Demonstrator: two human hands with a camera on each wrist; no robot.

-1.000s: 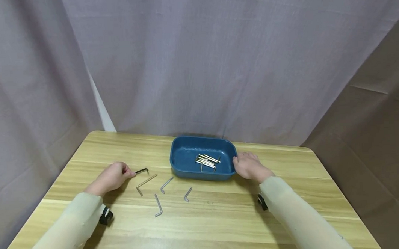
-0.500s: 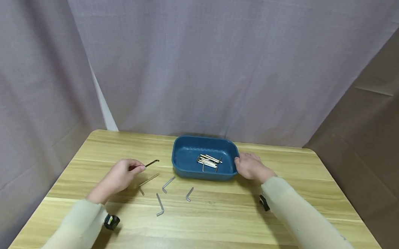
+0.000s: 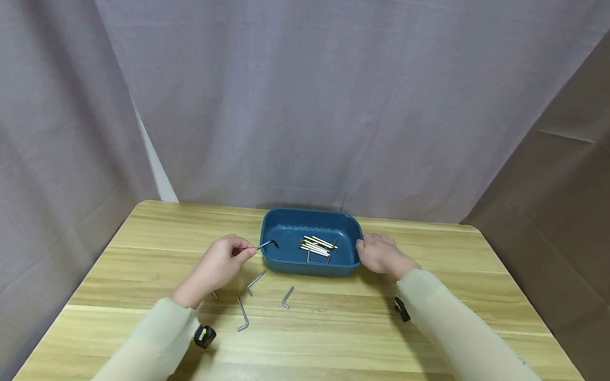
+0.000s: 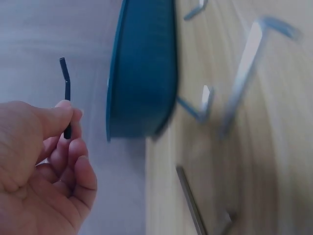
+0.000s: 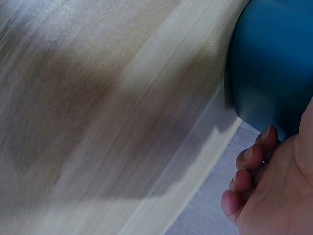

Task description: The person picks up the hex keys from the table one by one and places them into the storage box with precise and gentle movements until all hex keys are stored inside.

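At the left rim of the blue tray [image 3: 288,265], your left hand [image 3: 217,268] pinches a dark hex key [image 3: 266,244] by its long leg between thumb and forefinger, the other fingers loosely curled beneath; the wrist view confirms the bent end pointing away from the palm. The key's tip sits just over the tray wall, not yet above the silver keys [image 3: 315,246] piled inside. Your right hand [image 3: 381,254] rests against the tray's right end, fingers curled over that end; a firm grip cannot be confirmed from the wrist view.

Recommendation: carry the key further in until its whole length clears the rim before parting your fingers, and release low so it does not bounce out. Keep the right hand bracing the tray. Four loose keys [image 3: 254,282] lie on the wooden table [image 3: 344,338] near your left wrist; lift the forearm clear of them.
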